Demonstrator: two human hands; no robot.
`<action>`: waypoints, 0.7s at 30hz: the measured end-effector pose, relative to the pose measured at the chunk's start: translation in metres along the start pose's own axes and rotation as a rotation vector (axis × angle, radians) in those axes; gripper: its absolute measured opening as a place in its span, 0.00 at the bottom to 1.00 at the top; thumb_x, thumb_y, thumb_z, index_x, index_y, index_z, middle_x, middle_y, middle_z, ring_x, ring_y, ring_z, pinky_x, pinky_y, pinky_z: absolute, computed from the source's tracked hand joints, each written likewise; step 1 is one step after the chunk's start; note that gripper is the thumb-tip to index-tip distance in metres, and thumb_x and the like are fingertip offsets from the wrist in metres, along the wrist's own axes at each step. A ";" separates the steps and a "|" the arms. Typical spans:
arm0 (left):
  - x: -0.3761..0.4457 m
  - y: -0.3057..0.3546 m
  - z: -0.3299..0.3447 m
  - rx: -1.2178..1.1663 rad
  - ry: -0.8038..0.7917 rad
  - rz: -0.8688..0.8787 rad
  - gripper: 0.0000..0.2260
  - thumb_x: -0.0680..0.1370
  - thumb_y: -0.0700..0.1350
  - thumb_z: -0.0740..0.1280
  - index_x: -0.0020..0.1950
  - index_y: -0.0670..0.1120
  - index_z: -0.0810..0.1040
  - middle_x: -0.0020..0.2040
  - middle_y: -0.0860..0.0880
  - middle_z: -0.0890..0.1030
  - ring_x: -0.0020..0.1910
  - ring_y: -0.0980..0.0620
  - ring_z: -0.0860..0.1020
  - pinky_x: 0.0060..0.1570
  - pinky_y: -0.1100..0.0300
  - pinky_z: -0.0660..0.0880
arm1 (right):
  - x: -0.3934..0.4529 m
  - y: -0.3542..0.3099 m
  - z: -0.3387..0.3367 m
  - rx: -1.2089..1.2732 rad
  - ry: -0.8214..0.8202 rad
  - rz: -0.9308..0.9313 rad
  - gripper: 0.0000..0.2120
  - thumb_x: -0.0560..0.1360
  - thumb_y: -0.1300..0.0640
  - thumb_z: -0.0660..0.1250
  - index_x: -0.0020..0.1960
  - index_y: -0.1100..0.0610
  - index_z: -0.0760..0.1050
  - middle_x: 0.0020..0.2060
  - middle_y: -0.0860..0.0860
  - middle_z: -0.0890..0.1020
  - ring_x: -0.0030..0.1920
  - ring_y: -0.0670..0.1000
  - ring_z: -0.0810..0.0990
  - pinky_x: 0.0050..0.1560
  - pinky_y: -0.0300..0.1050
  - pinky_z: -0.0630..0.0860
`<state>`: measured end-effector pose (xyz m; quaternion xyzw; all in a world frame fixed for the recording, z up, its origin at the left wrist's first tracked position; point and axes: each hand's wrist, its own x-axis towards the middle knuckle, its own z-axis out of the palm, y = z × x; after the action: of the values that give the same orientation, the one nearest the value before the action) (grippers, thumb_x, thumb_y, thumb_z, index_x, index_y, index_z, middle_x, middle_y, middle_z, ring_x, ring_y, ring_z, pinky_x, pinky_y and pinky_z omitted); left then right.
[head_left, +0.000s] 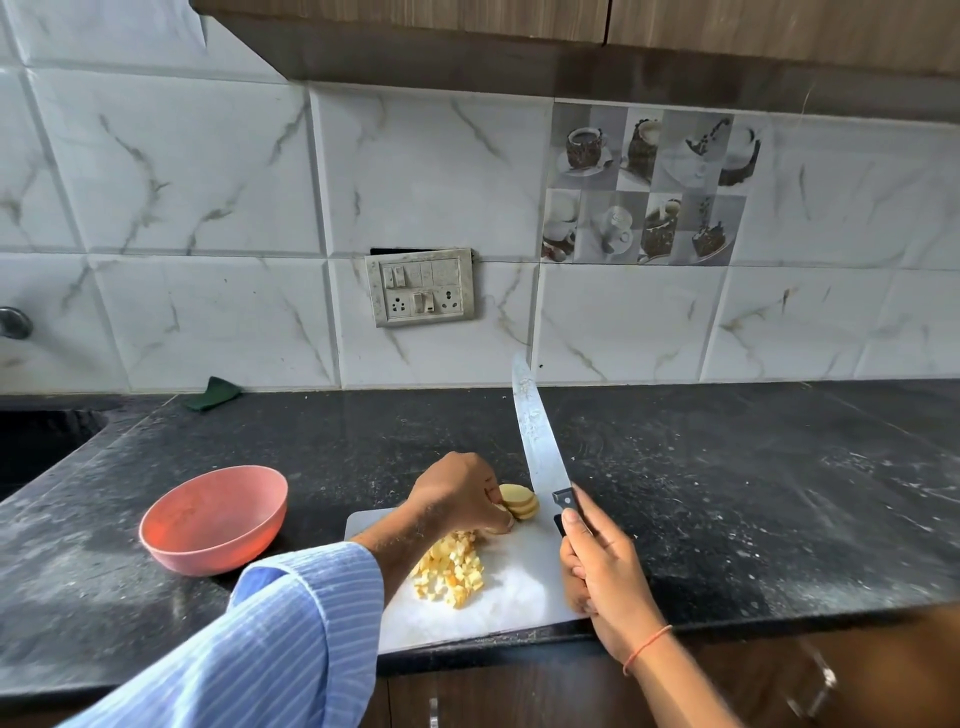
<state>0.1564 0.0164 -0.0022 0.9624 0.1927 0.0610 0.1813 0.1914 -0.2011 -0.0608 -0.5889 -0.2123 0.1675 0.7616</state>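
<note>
Right hand (605, 569) grips the knife (535, 447) by its black handle, thumb along the top, blade raised off the board and tilted up toward the wall. Left hand (460, 493) has fingers curled down onto a stack of potato slices (519, 501) at the far edge of the white board (524, 587), just left of the blade. A pile of potato cubes (452, 569) lies mid-board, near the left wrist. Striped blue sleeve (291, 623) covers the left forearm. Pink bowl (213, 519) sits left of the board on the black counter (753, 493). Green cloth (215, 393) lies at the wall; a switch plate (422, 287) is on the tiles above.
</note>
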 end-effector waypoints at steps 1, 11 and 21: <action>0.001 -0.001 0.000 0.002 -0.014 0.021 0.17 0.66 0.55 0.82 0.52 0.53 0.85 0.45 0.57 0.85 0.43 0.57 0.83 0.45 0.58 0.85 | 0.000 0.000 0.000 0.009 -0.002 0.006 0.24 0.81 0.48 0.69 0.76 0.40 0.73 0.33 0.53 0.59 0.32 0.50 0.52 0.30 0.46 0.49; 0.006 -0.007 -0.006 0.030 -0.057 0.040 0.07 0.75 0.51 0.76 0.51 0.54 0.88 0.46 0.57 0.86 0.43 0.58 0.84 0.39 0.65 0.79 | 0.001 -0.001 0.000 0.017 0.006 0.038 0.21 0.83 0.51 0.67 0.75 0.39 0.73 0.31 0.52 0.59 0.32 0.52 0.51 0.28 0.44 0.49; 0.012 -0.015 -0.005 -0.004 -0.124 0.068 0.20 0.70 0.58 0.79 0.59 0.54 0.84 0.51 0.57 0.84 0.49 0.57 0.82 0.51 0.59 0.83 | 0.002 0.001 -0.002 0.018 -0.003 0.044 0.21 0.83 0.50 0.68 0.75 0.39 0.73 0.32 0.52 0.59 0.31 0.51 0.51 0.30 0.45 0.49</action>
<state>0.1612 0.0357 -0.0030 0.9700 0.1483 0.0079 0.1926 0.1944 -0.2010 -0.0621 -0.5862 -0.1989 0.1871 0.7628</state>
